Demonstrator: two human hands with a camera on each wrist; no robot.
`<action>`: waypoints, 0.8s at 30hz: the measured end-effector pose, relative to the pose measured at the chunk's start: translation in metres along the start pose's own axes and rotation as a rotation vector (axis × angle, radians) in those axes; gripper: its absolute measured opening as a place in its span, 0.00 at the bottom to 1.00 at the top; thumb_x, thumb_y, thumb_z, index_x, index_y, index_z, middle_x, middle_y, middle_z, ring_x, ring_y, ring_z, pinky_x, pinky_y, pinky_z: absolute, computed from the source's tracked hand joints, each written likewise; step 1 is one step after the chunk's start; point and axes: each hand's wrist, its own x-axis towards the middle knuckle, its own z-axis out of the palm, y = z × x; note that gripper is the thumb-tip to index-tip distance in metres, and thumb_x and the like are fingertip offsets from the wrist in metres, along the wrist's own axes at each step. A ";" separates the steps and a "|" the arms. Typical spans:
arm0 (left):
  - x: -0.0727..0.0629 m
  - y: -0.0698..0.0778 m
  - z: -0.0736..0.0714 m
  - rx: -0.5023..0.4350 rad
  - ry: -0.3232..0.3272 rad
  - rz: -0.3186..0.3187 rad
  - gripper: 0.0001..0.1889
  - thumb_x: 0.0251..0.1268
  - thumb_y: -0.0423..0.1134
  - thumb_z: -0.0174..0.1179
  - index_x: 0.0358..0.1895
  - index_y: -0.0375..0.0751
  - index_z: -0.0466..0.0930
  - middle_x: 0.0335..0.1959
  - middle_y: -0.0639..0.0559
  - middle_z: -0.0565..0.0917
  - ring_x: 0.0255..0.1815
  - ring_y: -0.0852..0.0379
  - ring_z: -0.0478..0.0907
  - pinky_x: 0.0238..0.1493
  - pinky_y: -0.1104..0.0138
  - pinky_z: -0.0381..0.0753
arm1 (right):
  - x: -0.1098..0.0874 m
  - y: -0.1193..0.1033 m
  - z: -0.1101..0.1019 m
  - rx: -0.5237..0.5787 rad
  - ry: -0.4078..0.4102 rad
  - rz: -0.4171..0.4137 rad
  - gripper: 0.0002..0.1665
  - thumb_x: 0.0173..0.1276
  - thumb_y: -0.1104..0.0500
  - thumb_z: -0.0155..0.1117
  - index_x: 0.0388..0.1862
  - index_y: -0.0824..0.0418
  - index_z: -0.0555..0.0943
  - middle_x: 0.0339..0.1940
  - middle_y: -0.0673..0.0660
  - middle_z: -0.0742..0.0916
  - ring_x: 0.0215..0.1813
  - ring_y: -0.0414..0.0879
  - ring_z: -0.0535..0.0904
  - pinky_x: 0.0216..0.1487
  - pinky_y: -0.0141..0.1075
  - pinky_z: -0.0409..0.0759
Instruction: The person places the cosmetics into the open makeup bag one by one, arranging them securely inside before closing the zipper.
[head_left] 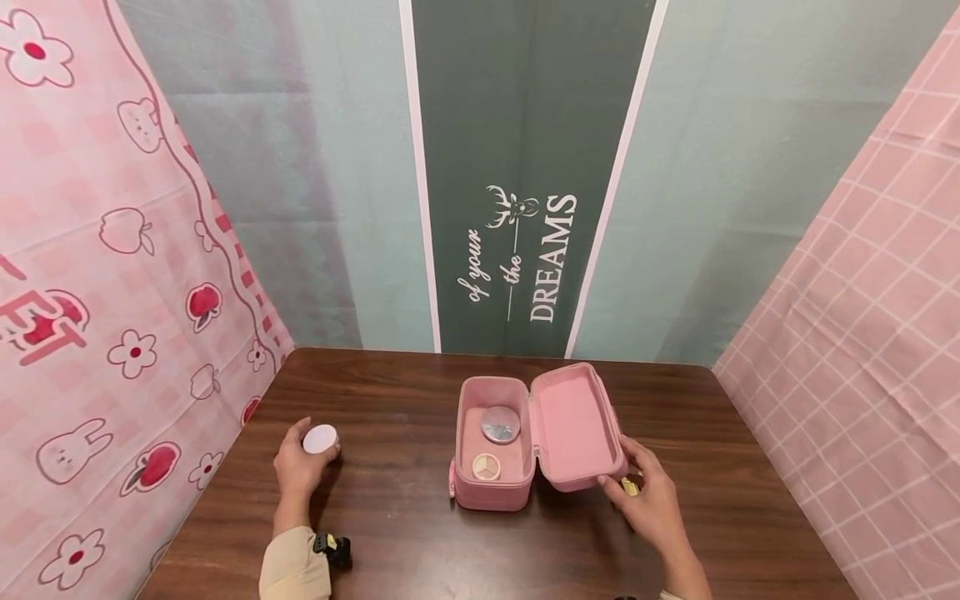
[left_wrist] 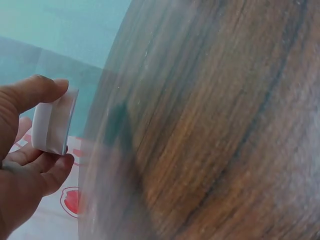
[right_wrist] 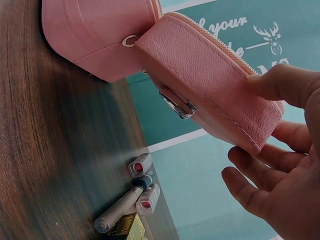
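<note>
My left hand (head_left: 297,468) pinches a small round white container (head_left: 321,438) between thumb and fingers, over the left part of the table. In the left wrist view the container (left_wrist: 55,122) appears side-on, with a pale beige band. A pink zip-up cosmetic case (head_left: 493,497) stands open at the table's middle. Inside it lie a shiny round compact (head_left: 500,424) and a small round three-part palette (head_left: 486,467). My right hand (head_left: 651,498) grips the near outer corner of the case's raised lid (head_left: 576,429), thumb on one side and fingers on the other.
Behind the lid, the right wrist view shows a tube (right_wrist: 117,210), two clear-cased lipsticks (right_wrist: 148,199) and a gold item (right_wrist: 129,227) on the wooden table (head_left: 390,533). Fabric hangings (head_left: 360,167) stand around the back and sides.
</note>
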 end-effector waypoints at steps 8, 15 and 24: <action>-0.004 0.000 0.000 0.020 -0.035 0.015 0.37 0.40 0.29 0.72 0.59 0.28 0.67 0.56 0.29 0.72 0.57 0.36 0.67 0.56 0.49 0.61 | 0.001 -0.002 -0.001 -0.002 -0.001 0.005 0.37 0.46 0.70 0.74 0.57 0.72 0.72 0.54 0.67 0.77 0.47 0.57 0.77 0.41 0.35 0.79; -0.011 0.006 0.004 0.034 -0.081 0.060 0.37 0.38 0.30 0.73 0.58 0.29 0.68 0.54 0.29 0.74 0.55 0.37 0.69 0.55 0.49 0.61 | 0.000 -0.002 -0.002 -0.016 0.009 0.008 0.37 0.46 0.70 0.74 0.57 0.72 0.72 0.54 0.67 0.77 0.46 0.56 0.77 0.40 0.45 0.79; -0.025 0.025 0.005 0.019 -0.106 0.059 0.37 0.38 0.31 0.74 0.58 0.30 0.68 0.51 0.30 0.76 0.52 0.38 0.72 0.51 0.50 0.65 | 0.000 -0.001 -0.001 -0.021 -0.001 0.007 0.37 0.46 0.70 0.75 0.57 0.72 0.72 0.54 0.67 0.76 0.45 0.56 0.78 0.39 0.44 0.80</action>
